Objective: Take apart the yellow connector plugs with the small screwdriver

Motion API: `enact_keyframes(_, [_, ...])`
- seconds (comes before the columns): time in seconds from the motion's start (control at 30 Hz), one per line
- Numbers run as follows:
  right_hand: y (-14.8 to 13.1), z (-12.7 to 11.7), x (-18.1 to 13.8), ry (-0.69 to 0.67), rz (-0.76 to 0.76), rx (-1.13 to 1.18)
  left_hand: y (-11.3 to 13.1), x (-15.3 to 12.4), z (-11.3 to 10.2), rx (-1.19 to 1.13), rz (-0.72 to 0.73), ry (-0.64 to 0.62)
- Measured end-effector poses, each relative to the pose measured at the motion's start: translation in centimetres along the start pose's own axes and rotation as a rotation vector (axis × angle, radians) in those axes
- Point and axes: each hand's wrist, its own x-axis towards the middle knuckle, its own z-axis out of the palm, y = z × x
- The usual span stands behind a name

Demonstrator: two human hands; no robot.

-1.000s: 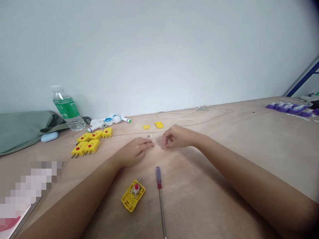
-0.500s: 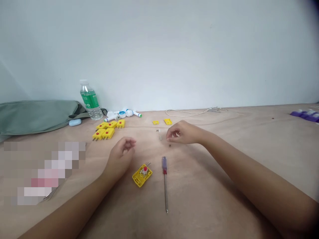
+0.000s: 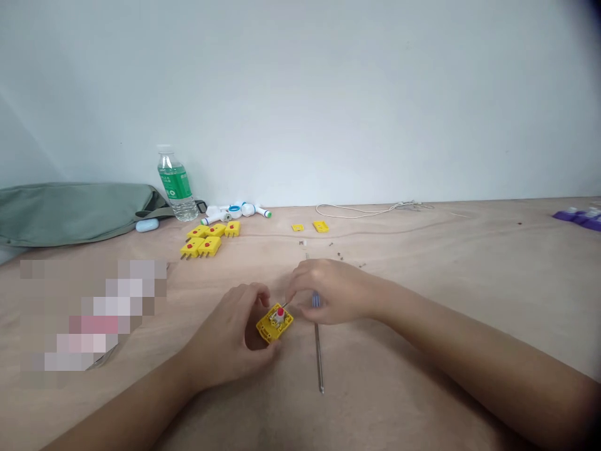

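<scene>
A yellow plug half [image 3: 268,331] lies with its inside facing up, showing a red button, a pale inner block and a metal pin. My left hand [image 3: 235,329] curves round it, thumb at the lower edge and fingers at the upper left. Above and right, my right hand [image 3: 333,291] is bent, its index fingertip by the metal pin and its thumb apart from that finger; I see nothing held in it. Under the right hand lies a screwdriver [image 3: 319,360], its handle partly hidden and its shaft pointing towards me.
Tiny metal parts [image 3: 340,255] lie beyond my right hand. Farther back are two yellow cover pieces [image 3: 321,226] and a white cord [image 3: 350,213]. Several yellow plugs [image 3: 209,245], a water bottle [image 3: 177,185] and a green bag [image 3: 75,210] are at left. Purple items [image 3: 582,219] sit far right.
My left hand has moved right and towards me, round the yellow plug half. My right hand has come back from the small parts to the plug's pin and now covers part of the screwdriver.
</scene>
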Motion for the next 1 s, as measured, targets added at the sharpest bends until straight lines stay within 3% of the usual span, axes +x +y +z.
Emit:
enact_keyframes(0.2, [0.2,1.8,0.4,-0.027,0.089,0.023,-0.1,0.0,0.5,-0.09,-0.024,0.014])
enact_keyframes(0.3, [0.4,2.2,0.4,-0.051,0.164,0.047,-0.3,0.2,0.4,-0.142,0.028,0.007])
enact_keyframes(0.47, [-0.7,2.4,0.5,-0.067,0.16,-0.038,-0.6,0.5,0.5,-0.183,0.114,-0.031])
enact_keyframes(0.73, [-0.7,1.0,0.3,-0.017,0.149,-0.013,-0.9,0.4,1.1,-0.24,0.041,-0.041])
enact_keyframes(1.0, [0.5,-0.5,0.0,0.047,0.205,0.111,-0.2,0.4,-0.2,-0.262,0.033,-0.059])
